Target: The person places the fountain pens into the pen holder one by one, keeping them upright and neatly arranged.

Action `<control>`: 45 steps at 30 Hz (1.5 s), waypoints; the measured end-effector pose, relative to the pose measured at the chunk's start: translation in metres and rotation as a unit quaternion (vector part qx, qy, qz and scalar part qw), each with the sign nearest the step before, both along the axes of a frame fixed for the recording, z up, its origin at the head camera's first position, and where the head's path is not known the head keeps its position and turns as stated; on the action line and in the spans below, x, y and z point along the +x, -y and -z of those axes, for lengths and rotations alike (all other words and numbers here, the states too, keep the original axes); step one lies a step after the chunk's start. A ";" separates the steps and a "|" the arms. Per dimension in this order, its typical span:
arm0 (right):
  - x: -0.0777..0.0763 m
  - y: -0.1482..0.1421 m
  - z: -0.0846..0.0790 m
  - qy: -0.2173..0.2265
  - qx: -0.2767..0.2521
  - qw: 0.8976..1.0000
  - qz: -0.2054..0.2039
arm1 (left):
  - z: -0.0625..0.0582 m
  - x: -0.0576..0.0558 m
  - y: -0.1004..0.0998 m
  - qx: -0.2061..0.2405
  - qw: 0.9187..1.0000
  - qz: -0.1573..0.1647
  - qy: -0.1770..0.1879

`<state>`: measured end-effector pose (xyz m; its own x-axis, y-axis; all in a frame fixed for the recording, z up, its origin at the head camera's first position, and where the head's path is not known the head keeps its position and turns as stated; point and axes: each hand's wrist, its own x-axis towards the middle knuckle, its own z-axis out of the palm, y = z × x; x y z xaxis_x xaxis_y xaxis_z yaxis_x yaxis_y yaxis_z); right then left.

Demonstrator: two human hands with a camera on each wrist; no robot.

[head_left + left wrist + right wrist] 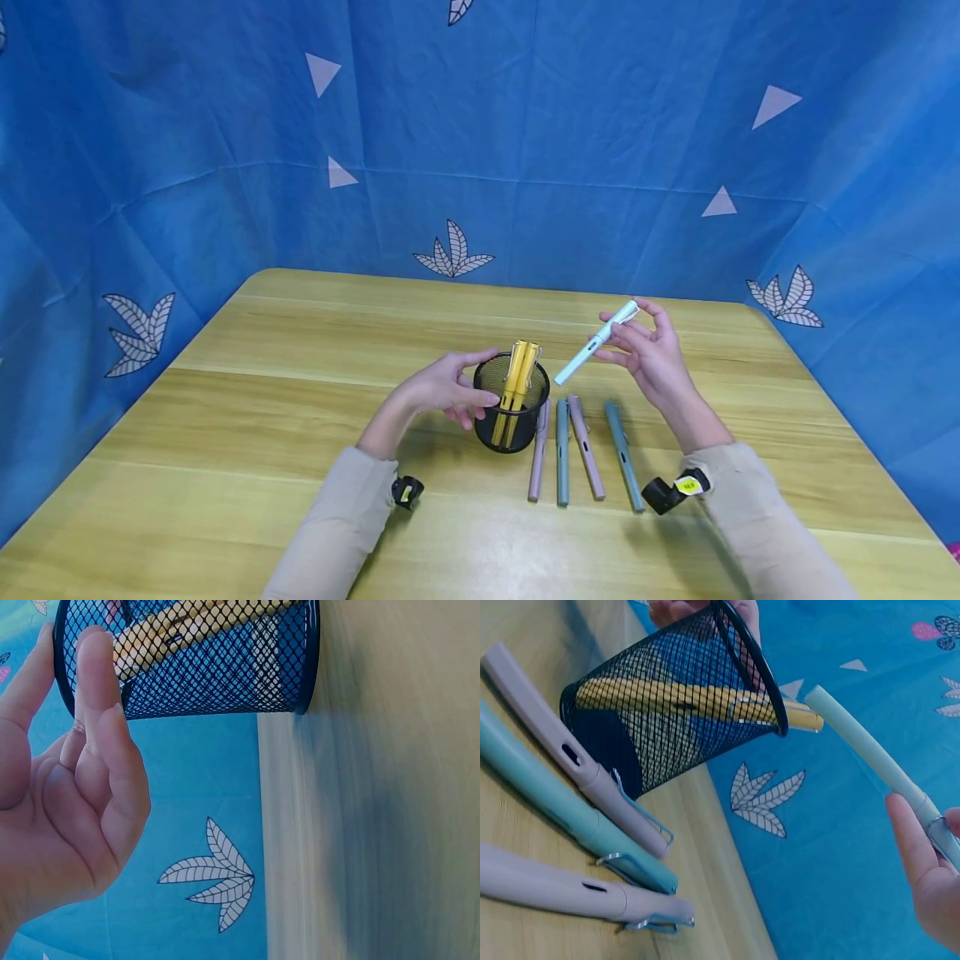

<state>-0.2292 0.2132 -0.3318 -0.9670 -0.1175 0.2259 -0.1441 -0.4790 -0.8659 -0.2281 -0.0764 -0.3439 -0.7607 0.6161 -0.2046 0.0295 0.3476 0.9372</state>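
A black mesh pen cup (489, 427) stands upright on the table with two yellow pens (519, 377) leaning inside it. My left hand (444, 385) holds the cup at its rim, thumb on the far side and a finger at the near side. Up to the right of the cup, my right hand (654, 360) pinches a pale mint pen (588, 352) by its clip end. That pen slants, its plain end pointing down toward the cup's rim. In the right wrist view, the mint pen (859, 739) is off the table, beside the yellow pens' tops.
Right of the cup lie two lilac pens (587, 450) and two teal pens (624, 457), roughly side by side on the wooden table (225, 417). The nearest lilac pen (537, 467) is close against the cup. A blue patterned curtain (525, 125) hangs behind the table.
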 end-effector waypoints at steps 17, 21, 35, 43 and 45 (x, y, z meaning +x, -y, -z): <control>0.004 0.025 -0.005 -0.032 0.017 0.999 0.035 | 0.000 0.001 0.001 -0.001 1.000 -0.001 0.002; 0.004 0.028 -0.004 -0.035 0.032 0.998 0.040 | 0.001 0.000 0.001 0.003 1.000 0.000 0.003; 0.006 0.037 0.000 -0.043 0.059 0.996 0.045 | 0.000 0.000 0.001 0.002 1.000 0.004 0.001; 0.007 0.041 0.003 -0.043 0.089 0.994 0.050 | 0.001 0.001 0.001 0.002 1.000 0.003 0.000; 0.007 0.041 0.003 -0.045 0.098 0.993 0.051 | 0.001 0.001 0.001 0.003 1.000 0.002 0.000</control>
